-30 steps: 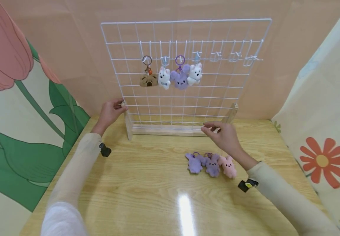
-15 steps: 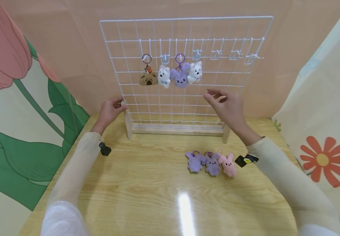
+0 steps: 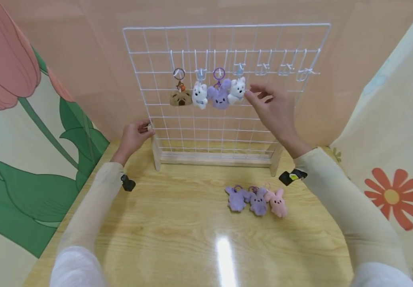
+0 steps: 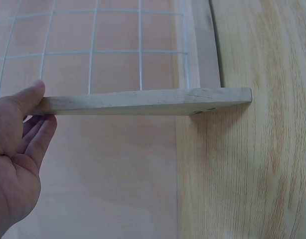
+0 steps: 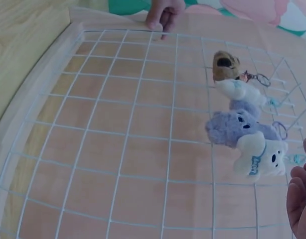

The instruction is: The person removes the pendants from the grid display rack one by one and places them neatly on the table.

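A white wire grid rack point(image 3: 228, 117) stands upright on a wooden base at the back of the table. My left hand point(image 3: 132, 137) pinches the top of its left wooden upright point(image 4: 143, 102), thumb on one side and fingers on the other. Four hooks in a row carry plush keychains: a brown bear point(image 3: 180, 97), a white dog point(image 3: 199, 95), a purple bunny point(image 3: 220, 97) and another white dog point(image 3: 237, 91). Beside that last dog is my right hand point(image 3: 276, 111), fingers loosely bent, holding nothing, fingertips right at the dog's side.
Further right on the grid, several hooks point(image 3: 285, 68) carry nothing. Two purple plush keychains point(image 3: 258, 201) and a pink bunny keychain point(image 3: 278, 202) lie in a row on the wooden table point(image 3: 156, 231). A peach backdrop rises behind the rack.
My right hand has risen from low in front of the grid up to the row of hanging plush keychains. The left hand keeps its pinch on the upright.
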The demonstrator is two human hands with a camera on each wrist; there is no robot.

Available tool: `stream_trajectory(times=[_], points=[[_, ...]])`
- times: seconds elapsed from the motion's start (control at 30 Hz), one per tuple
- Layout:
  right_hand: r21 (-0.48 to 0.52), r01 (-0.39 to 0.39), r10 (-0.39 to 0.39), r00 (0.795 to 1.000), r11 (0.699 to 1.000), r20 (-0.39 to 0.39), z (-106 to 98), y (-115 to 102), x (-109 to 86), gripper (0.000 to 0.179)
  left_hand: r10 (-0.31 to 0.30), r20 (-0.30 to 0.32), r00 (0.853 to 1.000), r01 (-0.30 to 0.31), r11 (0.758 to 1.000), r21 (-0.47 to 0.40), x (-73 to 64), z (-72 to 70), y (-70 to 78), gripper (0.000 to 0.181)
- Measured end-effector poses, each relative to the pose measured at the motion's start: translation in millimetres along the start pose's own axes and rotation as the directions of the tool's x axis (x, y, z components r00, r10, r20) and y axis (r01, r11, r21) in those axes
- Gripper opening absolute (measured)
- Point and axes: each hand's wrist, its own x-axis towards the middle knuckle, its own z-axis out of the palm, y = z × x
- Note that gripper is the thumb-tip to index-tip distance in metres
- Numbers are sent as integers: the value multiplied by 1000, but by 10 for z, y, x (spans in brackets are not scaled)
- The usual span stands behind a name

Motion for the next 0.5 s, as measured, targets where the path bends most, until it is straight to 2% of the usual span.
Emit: stream_trajectory(times=[0.33,0.5], points=[[42,39,-35,995,998,-93,155,-65,234,28,-9,-4,1000,9,1000,-2,-3,8,4,49],[65,29,-21,993,997,-117,262,-57,306,26,-4,-3,1000,4,1000,-4,-9,11,9,48]])
